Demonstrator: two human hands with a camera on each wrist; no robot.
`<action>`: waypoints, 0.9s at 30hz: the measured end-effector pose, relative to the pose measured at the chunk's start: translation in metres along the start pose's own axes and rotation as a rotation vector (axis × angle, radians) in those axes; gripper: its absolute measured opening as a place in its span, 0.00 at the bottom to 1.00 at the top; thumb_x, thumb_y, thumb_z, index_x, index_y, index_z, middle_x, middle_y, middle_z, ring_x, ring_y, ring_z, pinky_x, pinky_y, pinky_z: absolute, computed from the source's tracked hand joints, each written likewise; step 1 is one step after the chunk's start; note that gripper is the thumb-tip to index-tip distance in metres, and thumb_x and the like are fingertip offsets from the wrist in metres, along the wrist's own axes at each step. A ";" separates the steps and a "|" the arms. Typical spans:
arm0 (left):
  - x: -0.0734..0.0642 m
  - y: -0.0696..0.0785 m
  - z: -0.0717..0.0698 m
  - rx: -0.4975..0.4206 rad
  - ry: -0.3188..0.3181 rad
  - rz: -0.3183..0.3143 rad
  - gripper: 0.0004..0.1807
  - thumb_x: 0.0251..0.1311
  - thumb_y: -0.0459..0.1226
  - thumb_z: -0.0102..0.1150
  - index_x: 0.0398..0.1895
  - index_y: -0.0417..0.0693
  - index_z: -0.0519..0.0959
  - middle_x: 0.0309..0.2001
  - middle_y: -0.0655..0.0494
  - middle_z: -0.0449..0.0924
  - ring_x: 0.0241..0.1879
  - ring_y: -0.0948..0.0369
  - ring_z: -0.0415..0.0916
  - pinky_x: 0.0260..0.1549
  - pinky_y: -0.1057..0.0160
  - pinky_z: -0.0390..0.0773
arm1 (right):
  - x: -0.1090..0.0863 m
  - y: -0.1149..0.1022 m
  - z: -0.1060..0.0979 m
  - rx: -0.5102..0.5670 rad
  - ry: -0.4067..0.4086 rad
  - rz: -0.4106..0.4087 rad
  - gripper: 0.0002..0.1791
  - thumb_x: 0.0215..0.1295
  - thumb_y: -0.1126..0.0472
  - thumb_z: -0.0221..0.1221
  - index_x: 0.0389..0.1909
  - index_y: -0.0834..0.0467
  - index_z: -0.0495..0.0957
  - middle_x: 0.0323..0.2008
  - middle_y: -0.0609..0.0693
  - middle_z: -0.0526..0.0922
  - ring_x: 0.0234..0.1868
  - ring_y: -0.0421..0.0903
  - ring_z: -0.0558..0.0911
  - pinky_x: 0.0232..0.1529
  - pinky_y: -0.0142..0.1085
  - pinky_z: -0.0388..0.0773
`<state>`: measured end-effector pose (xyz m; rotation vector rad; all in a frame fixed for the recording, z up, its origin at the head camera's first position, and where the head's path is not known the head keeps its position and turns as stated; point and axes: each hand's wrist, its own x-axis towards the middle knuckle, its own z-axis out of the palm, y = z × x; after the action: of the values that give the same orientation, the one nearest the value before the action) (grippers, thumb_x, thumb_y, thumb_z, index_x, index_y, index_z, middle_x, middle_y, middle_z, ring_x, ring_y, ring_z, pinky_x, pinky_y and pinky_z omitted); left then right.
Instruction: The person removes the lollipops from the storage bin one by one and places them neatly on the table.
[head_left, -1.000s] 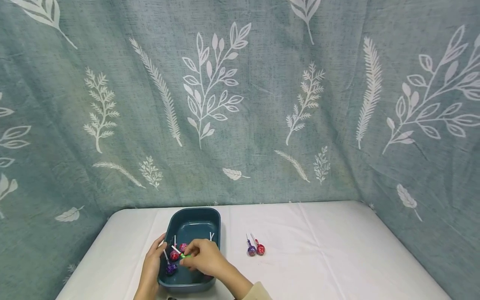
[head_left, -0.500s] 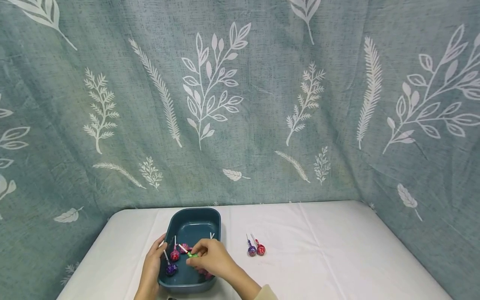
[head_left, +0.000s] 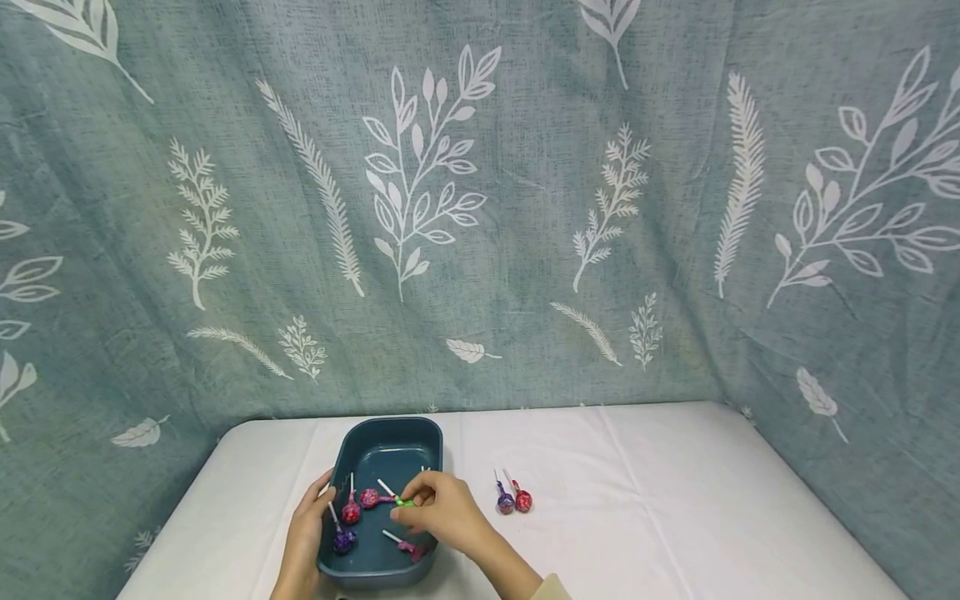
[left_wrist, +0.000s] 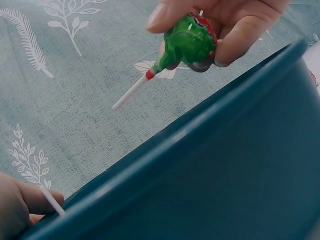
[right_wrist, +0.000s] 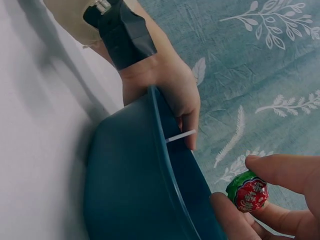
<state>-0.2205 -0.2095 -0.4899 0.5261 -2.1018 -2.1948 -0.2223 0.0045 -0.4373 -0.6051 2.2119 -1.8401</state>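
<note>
My right hand pinches a lollipop in a green wrapper by its candy head, above the dark teal bin. Its white stick points away from the fingers. A red label shows on the wrapper of the green lollipop in the right wrist view. At the bin's left side, my left hand grips the wall, thumb over the rim. Inside lie a purple lollipop, a red one, a pink one and another pink one partly under the right hand.
On the white-covered table, right of the bin, a purple lollipop and a red lollipop lie side by side. A grey-green curtain with white leaf prints hangs behind and at both sides.
My right hand has moved to the right over the bin with the green lollipop, uncovering pink lollipops beneath. My left hand has stayed on the bin's left side.
</note>
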 end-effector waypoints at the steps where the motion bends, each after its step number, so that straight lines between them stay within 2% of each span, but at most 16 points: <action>1: 0.000 0.000 0.000 -0.003 -0.002 -0.002 0.28 0.74 0.43 0.37 0.73 0.42 0.55 0.74 0.36 0.46 0.72 0.36 0.35 0.64 0.33 0.36 | 0.000 0.001 -0.001 0.011 0.003 0.001 0.09 0.54 0.68 0.68 0.34 0.67 0.80 0.24 0.50 0.76 0.24 0.48 0.84 0.28 0.41 0.83; 6: 0.003 -0.002 0.000 -0.018 -0.007 -0.012 0.28 0.75 0.42 0.36 0.74 0.42 0.54 0.74 0.36 0.44 0.72 0.36 0.32 0.63 0.32 0.35 | 0.000 0.005 -0.008 0.052 0.021 0.013 0.09 0.56 0.70 0.67 0.36 0.70 0.79 0.25 0.51 0.76 0.28 0.57 0.85 0.29 0.43 0.83; 11: 0.003 -0.002 0.000 -0.020 -0.013 -0.009 0.28 0.75 0.43 0.36 0.74 0.42 0.54 0.74 0.36 0.44 0.72 0.36 0.32 0.63 0.32 0.37 | -0.002 0.004 -0.016 0.084 0.061 0.032 0.10 0.55 0.71 0.67 0.36 0.71 0.78 0.25 0.53 0.77 0.27 0.52 0.84 0.30 0.43 0.83; 17: 0.002 -0.002 0.001 -0.025 -0.014 -0.007 0.28 0.75 0.43 0.36 0.74 0.42 0.54 0.74 0.35 0.43 0.72 0.35 0.32 0.63 0.32 0.36 | -0.004 0.009 -0.031 0.095 0.088 0.032 0.12 0.56 0.67 0.67 0.38 0.70 0.79 0.27 0.52 0.77 0.27 0.45 0.80 0.31 0.41 0.83; 27: 0.001 -0.002 0.001 -0.034 -0.009 -0.002 0.28 0.74 0.43 0.37 0.74 0.42 0.54 0.74 0.35 0.44 0.72 0.36 0.33 0.63 0.33 0.37 | -0.007 0.016 -0.050 0.114 0.133 0.058 0.15 0.58 0.64 0.67 0.40 0.70 0.78 0.30 0.54 0.80 0.30 0.50 0.84 0.34 0.45 0.83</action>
<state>-0.2211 -0.2091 -0.4919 0.5173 -2.0651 -2.2335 -0.2395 0.0543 -0.4432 -0.4042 2.1607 -2.0139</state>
